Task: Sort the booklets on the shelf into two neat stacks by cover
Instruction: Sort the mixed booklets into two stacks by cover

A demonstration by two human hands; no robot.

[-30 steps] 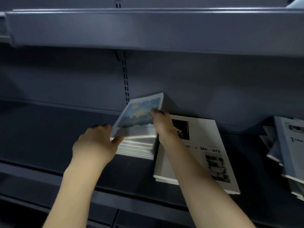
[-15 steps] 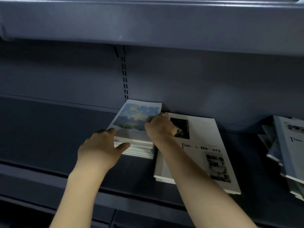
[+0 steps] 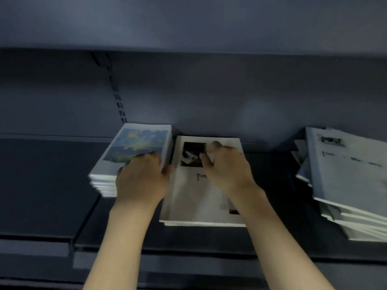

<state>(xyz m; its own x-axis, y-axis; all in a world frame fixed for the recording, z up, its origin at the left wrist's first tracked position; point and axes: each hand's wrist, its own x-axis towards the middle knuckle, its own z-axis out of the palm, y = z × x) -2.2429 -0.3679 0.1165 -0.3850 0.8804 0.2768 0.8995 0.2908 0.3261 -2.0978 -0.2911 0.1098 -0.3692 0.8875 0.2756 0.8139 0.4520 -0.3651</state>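
A stack of booklets with a blue and yellow painted cover (image 3: 138, 143) lies on the dark shelf (image 3: 41, 185) against the back wall. My left hand (image 3: 142, 176) rests on its near right corner, fingers on the top cover and thumb along the side. Just to the right lies a low stack of white booklets with a black photo on the cover (image 3: 199, 197). My right hand (image 3: 226, 168) is over its upper half, fingers loosely bent, fingertips at the photo, holding nothing. The frame is motion-blurred.
A loose, uneven pile of white and bluish booklets (image 3: 345, 174) lies at the right end of the shelf. Low overhead runs the upper shelf (image 3: 188, 21). A slotted upright (image 3: 117, 97) runs down the back panel.
My right hand has let go of the painted booklet, which now lies flat on its stack, and moved right over the white stack. My left hand shifted onto the stack's near right corner.
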